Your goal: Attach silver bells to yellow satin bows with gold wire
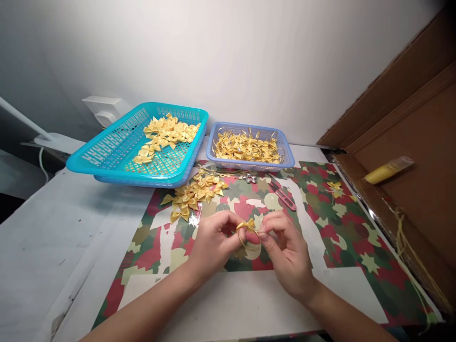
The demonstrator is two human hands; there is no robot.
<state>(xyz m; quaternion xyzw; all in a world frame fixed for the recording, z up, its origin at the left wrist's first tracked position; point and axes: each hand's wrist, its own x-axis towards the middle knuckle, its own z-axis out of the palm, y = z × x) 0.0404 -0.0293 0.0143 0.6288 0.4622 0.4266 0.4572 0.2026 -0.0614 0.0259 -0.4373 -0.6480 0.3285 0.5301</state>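
Note:
A small yellow ribbon bow (245, 224) with a loop of thin gold cord (259, 239) is between my hands, low over the patterned sheet. My left hand (215, 240) pinches the bow, its thumb and forefinger at the loop. At the loop's right side, the fingertips of my right hand (288, 251) are pressed together on the cord; its end is hidden by the fingers. Beyond my left hand lies a loose pile of yellow bows (195, 192). Pink-handled thread snips (282, 195) rest just past my right hand.
A turquoise basket (107, 164) with yellow bows stands back left. Beside it, a blue basket (249, 165) holds bows with gold cords. Silver beads (250, 178) and gold cords lie before it. Cardboard (409, 142) with a yellow thread roll (383, 173) borders the right side.

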